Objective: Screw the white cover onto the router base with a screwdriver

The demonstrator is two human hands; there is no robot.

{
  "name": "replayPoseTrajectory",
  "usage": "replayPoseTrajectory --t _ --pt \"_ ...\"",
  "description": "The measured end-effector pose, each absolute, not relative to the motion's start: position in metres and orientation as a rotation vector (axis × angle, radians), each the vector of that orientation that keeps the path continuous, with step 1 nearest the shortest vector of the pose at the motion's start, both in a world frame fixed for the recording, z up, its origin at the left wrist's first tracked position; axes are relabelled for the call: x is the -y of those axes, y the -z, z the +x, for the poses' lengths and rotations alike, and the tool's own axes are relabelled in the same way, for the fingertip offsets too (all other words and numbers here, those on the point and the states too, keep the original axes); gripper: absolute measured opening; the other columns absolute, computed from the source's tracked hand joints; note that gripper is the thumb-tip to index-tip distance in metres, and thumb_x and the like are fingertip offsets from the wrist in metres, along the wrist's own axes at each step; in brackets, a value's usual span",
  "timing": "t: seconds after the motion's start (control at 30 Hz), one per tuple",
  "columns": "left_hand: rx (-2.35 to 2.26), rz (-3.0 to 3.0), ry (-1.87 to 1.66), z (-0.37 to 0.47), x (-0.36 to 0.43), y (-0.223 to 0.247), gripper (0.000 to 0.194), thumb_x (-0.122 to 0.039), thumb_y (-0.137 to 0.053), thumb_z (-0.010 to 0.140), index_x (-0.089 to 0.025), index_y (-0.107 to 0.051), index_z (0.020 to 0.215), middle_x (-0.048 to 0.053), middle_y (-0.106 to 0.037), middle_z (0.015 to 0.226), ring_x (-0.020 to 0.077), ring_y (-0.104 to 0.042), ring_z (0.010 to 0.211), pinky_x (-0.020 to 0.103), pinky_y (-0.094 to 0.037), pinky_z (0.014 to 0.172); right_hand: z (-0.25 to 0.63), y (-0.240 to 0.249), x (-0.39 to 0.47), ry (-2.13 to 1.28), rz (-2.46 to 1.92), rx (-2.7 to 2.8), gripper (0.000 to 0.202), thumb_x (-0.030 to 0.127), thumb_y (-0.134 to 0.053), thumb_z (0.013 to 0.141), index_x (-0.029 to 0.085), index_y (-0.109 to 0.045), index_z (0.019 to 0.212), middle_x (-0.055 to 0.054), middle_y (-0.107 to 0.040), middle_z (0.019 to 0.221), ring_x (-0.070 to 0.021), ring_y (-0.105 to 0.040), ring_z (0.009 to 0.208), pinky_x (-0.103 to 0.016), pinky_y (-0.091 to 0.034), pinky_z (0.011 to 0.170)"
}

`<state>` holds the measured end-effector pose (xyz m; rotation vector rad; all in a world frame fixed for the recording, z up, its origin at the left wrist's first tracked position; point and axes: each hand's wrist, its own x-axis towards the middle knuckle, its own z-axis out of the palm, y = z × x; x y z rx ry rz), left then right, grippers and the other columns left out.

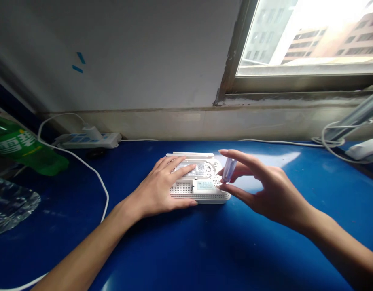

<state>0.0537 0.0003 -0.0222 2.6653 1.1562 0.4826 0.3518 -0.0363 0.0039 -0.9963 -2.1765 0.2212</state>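
A white router [184, 188] lies on the blue table, its perforated, labelled underside up and antennas along its far side. My left hand [157, 184] is spread over its left part, thumb along the near edge and fingers across the top, holding it against the table. Over the router's right end, my right hand [265, 184] has its fingers and thumb around a small clear, purple-tinted handle [229, 169], shaped like that of a short screwdriver. This handle stands slightly tilted; its lower tip is hidden by the fingers.
On the left are a green soda bottle [25, 147], a clear plastic bottle [12, 206] and a white power strip [89, 140] with a plugged-in adapter. A white cable [97, 173] runs down the left side. A metal tube [353, 115] wrapped with cable stands at right, below the window.
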Motion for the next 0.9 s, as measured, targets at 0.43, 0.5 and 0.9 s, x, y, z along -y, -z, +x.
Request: replayPoseTrajectory --t 0.43,0.5,0.9 --pt "-1.186 2.650 -0.443 0.051 0.000 0.022 0.091 -0.079 -0.071 0.084 -0.035 -0.049 0.161 0.009 -0.039 0.172 0.0398 -0.034 0.158 0.062 -0.026 0.131 0.355 -0.015 0.039 -0.466 -0.973 1.934 0.076 0.022 -0.080 0.093 0.039 -0.042 0.157 -0.002 -0.080 0.106 -0.0250 -0.081 0.093 -0.041 -0.068 0.091" --pt "-1.191 2.631 -0.422 0.051 0.000 0.019 0.096 -0.082 -0.071 0.081 -0.035 -0.049 0.161 0.009 -0.038 0.173 0.0404 -0.034 0.158 0.063 -0.026 0.131 0.355 -0.019 0.039 -0.488 -0.973 1.864 0.077 0.026 -0.084 0.091 0.039 -0.042 0.155 -0.002 -0.080 0.106 -0.0282 -0.081 0.094 -0.047 -0.069 0.092" --pt "-0.976 2.421 -0.836 0.138 0.006 -0.020 0.026 -0.040 -0.083 0.090 -0.024 -0.085 0.109 0.004 -0.083 0.113 0.0321 -0.060 0.139 0.049 -0.051 0.118 0.363 -0.020 0.025 -0.777 -0.958 1.471 0.084 0.037 -0.093 0.081 0.035 -0.039 0.145 0.001 -0.079 0.088 -0.0326 -0.082 0.082 -0.055 -0.071 0.081"
